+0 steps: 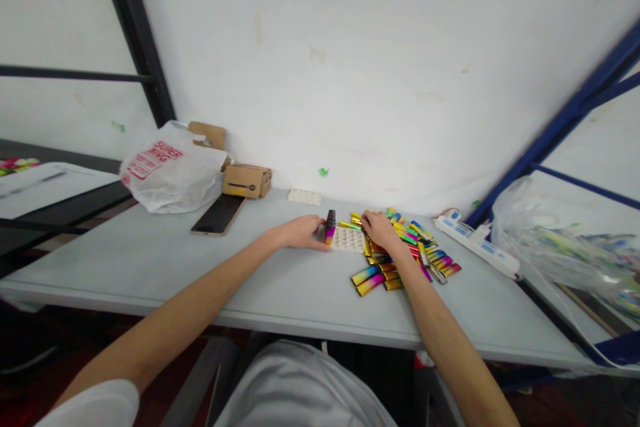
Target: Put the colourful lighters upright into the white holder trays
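Note:
A white tray (349,239) with rows of round hollows lies on the table between my hands. Along its left edge stands a row of slim, shiny pieces (330,228) that look like lighters, dark at the top and purple to orange below. My left hand (304,232) brackets this row from the left, thumb at the near end and fingers at the far end. My right hand (380,228) is bent over a pile of similar metallic pieces (387,270) in gold, blue, pink and green. Its fingertips are curled down at the pile's left side, and what lies under them is hidden.
Left on the table are a dark phone-like slab (219,215), a small cardboard box (247,181) and a white plastic bag (173,170). Another white tray (305,197) lies near the wall. A power strip (477,244) and a clear bag (560,240) are at the right.

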Demonstrator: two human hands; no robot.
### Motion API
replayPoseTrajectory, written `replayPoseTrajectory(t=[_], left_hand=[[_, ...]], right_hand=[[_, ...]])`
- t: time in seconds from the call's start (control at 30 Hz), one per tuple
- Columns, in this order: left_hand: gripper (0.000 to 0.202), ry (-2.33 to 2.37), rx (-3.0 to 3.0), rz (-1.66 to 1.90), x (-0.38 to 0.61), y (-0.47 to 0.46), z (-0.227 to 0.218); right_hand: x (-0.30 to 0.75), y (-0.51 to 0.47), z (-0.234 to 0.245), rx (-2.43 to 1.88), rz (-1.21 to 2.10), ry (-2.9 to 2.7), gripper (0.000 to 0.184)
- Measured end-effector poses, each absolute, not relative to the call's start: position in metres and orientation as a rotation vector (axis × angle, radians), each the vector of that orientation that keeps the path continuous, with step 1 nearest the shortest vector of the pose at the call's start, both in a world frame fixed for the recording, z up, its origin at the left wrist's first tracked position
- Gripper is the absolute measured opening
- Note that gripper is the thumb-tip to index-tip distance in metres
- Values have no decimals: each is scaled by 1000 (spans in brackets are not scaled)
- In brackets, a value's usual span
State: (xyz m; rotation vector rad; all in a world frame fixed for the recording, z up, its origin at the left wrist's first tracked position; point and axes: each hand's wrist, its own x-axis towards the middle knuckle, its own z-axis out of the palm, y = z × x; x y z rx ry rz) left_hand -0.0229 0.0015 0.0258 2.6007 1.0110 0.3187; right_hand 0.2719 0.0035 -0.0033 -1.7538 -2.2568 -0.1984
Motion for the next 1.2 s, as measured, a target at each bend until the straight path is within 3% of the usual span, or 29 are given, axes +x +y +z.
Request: replayPoseTrajectory(t=[0.4,0.77,1.0,1.2], left_hand=[[68,998,2588,335,-23,2,25],[69,1023,2600,333,-23,2,24],[68,1034,2607,336,-23,0,25],[68,1045,2605,350,-23,0,25]], right_hand=[[266,-9,5,-1696,-132,-2159,29],[274,-6,-1,-1506,4,-1989,15],[268,-5,1,-1302,338,-1511,47],[257,-12,10,-1166,576,-1373,50]])
